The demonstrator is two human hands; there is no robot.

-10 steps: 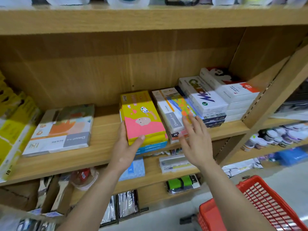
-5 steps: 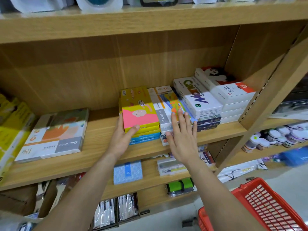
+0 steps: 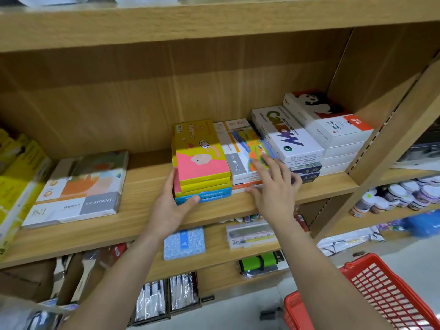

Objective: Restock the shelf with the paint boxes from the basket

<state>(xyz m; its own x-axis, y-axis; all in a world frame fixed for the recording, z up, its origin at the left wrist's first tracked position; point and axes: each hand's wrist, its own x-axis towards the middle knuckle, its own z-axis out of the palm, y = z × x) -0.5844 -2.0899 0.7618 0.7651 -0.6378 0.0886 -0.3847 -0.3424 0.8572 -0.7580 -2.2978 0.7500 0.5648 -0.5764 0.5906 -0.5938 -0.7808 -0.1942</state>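
Stock on the middle shelf [image 3: 142, 210]: four piles of paint boxes side by side at the right end, namely the yellow-and-pink stack [image 3: 202, 163], the Dmast stack [image 3: 240, 151], the white water-colour stack [image 3: 285, 134] and the panda stack [image 3: 328, 125]. One flat Dmast box [image 3: 78, 186] lies well apart to the left.

Hands: apart from each other, clamped on nothing.
- Left hand [image 3: 171, 208]: fingers straight up the left side of the yellow-and-pink stack, thumb against its front.
- Right hand [image 3: 273, 189]: fingers spread flat over the front of the Dmast stack, thumb at its lower edge.

Hazards, as judged:
- The top yellow box sits skewed on those beneath, so an uneven push may slide it off or fan the pile.
- Stack fronts lie near the shelf lip, so an outward drag could tip them over.

Not legible:
- The red basket [image 3: 381, 289] is cut off at the lower right corner and its contents are unseen, so remaining stock cannot be counted.
- Goods at the far left are blurred.
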